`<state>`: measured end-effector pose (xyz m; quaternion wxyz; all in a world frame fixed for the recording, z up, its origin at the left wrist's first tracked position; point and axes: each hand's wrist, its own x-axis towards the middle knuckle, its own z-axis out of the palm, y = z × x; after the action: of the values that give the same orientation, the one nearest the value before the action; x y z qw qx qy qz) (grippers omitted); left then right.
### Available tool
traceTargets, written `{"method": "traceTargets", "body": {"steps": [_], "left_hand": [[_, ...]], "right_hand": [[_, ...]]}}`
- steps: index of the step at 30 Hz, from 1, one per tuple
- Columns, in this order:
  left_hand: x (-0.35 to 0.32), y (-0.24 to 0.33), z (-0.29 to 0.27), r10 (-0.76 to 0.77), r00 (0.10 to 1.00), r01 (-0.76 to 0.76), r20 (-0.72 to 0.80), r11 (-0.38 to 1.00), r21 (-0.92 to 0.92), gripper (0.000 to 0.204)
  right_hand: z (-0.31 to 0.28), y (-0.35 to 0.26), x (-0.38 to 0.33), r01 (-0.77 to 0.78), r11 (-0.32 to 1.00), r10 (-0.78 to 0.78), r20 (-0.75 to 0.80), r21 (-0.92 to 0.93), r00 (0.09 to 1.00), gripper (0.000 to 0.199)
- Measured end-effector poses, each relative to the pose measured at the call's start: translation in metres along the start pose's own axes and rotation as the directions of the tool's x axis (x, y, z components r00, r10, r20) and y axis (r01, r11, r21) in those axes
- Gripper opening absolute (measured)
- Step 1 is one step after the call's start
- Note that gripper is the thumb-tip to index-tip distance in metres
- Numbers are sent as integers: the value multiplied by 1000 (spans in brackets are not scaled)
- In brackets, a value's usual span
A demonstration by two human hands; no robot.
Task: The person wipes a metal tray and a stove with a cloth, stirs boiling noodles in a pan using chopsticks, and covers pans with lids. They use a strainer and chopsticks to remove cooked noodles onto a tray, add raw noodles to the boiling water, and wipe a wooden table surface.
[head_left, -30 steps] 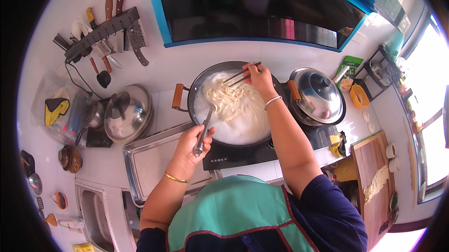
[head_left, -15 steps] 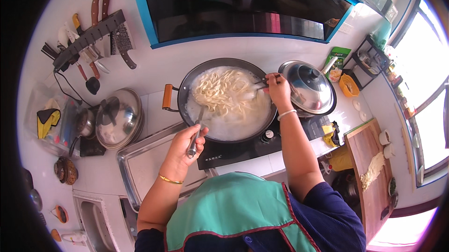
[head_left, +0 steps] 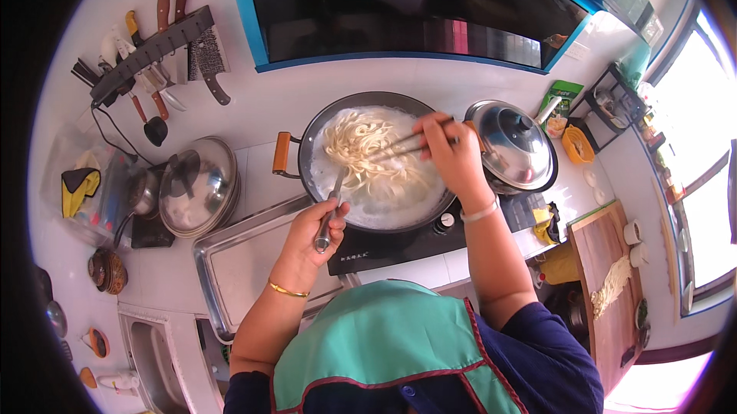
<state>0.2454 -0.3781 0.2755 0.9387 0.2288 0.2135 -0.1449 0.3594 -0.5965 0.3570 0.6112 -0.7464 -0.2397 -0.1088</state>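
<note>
A big dark wok (head_left: 313,183) with an orange side handle stands on the black cooktop, filled with cloudy, foamy water. Pale noodles (head_left: 361,134) are heaped in its left part, with more trailing through the water. My left hand (head_left: 313,228) grips the metal handle of a utensil (head_left: 332,218) that slants into the noodles; its head is hidden under them. From the right, my right hand (head_left: 457,159) holds a pair of dark chopsticks (head_left: 403,147) over the wok, their tips among the noodles.
A lidded pot (head_left: 513,141) stands right of the wok. Left are a metal tray (head_left: 223,283) and a large lid (head_left: 198,191). Knives hang on a wall rack (head_left: 153,53). A wooden board (head_left: 603,253) with raw noodles lies at right.
My right hand has swung the chopsticks from the wok's right side left into the noodle heap. My left hand has shifted slightly, still gripping the handle. The noodles are gathered more tightly.
</note>
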Motion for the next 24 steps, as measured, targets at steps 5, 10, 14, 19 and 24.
{"method": "traceTargets", "body": {"steps": [5, 10, 14, 19, 24], "left_hand": [[11, -4, -5, -27, 998, 30, 57, 998, -61, 13], [9, -3, -2, -7, 1000, 8, 30, 999, -33, 12], [6, -5, -3, -5, 1000, 5, -5, 999, -32, 12], [7, -5, 1, -43, 999, 44, -18, 999, 17, 13], [11, -3, 2, -49, 999, 50, -9, 999, 17, 14]], "right_hand": [[29, 13, -60, -68, 997, 76, 387, -34, 919, 14], [10, 29, -61, 26, 920, 65, 218, -391, 974, 15], [-7, 39, -43, -55, 892, 83, 43, -449, 996, 13], [-4, 69, -3, -71, 899, 27, -106, -431, 994, 13], [23, 89, 32, -96, 969, 70, -120, -227, 990, 14]]}}
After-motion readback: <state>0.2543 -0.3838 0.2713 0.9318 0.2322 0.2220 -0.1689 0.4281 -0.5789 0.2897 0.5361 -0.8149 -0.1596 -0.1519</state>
